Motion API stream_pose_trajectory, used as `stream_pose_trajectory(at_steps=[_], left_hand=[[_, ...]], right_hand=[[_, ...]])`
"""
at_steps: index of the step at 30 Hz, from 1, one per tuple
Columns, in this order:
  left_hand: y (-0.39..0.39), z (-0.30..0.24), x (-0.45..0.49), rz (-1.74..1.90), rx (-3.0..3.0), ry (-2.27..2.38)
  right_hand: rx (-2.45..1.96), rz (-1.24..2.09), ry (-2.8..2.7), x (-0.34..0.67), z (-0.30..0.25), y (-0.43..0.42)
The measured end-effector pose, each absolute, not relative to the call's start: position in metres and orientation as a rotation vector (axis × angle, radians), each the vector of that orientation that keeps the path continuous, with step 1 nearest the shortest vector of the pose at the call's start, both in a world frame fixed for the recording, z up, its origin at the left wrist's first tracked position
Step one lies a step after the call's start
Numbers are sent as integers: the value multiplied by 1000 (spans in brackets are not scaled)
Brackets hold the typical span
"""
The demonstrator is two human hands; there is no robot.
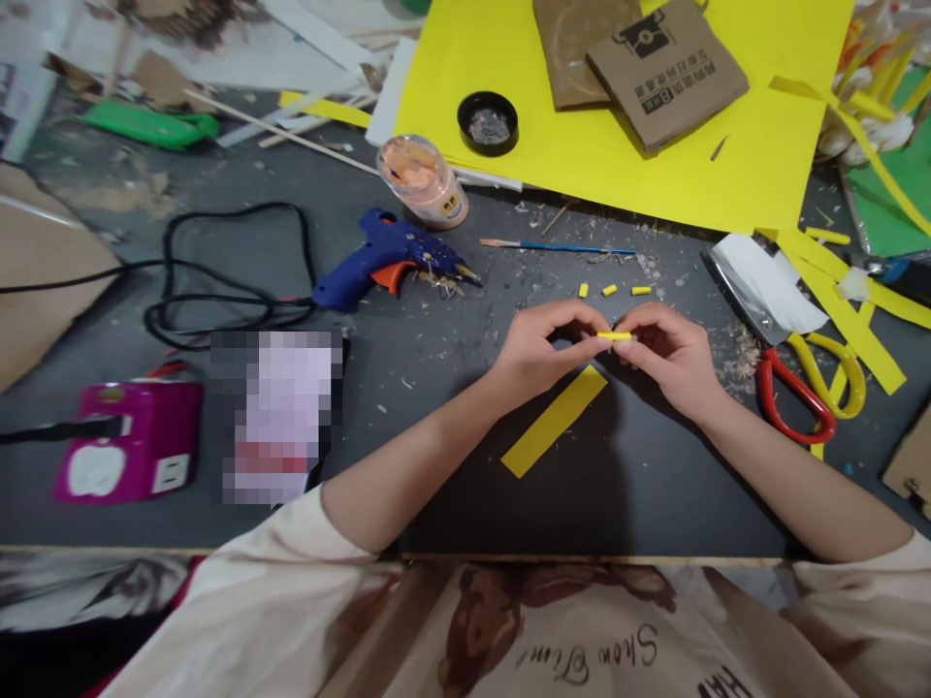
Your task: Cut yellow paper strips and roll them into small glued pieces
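Note:
Between the fingertips of both hands is a small yellow paper roll, lying crosswise. My left hand pinches its left end, and my right hand pinches the other end. Just beyond the fingers lie three short yellow pieces in a row on the dark table. A flat yellow paper strip rests slantwise below my left hand. To the right of my right hand are scissors with one red and one yellow handle loop, lying partly over more yellow strips.
A blue glue gun with a black cord lies left of the hands. Behind it stands an open jar of peach-coloured paint. A thin paintbrush, large yellow sheet, cardboard pieces, green cutter and magenta box surround the area.

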State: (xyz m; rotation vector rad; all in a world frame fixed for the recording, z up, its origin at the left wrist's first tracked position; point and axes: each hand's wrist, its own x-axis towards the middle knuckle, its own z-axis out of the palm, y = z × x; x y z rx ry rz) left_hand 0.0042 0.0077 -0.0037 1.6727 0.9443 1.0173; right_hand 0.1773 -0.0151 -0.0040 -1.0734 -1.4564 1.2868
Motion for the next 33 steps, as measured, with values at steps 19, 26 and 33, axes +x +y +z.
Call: stream_pose_trajectory(at_steps=[19,26,33], left_hand=[[6,-5,5,1037,1570,1032],[6,-7,5,1059,1557,1029],[6,-7,6,1057,1558,1043]], right_hand=[[-1086,1242,-1432,177,-4,-13],[-1111,1238,-1424,177,-6,-13],[-1108,1218,-1415,176,-5,-14]])
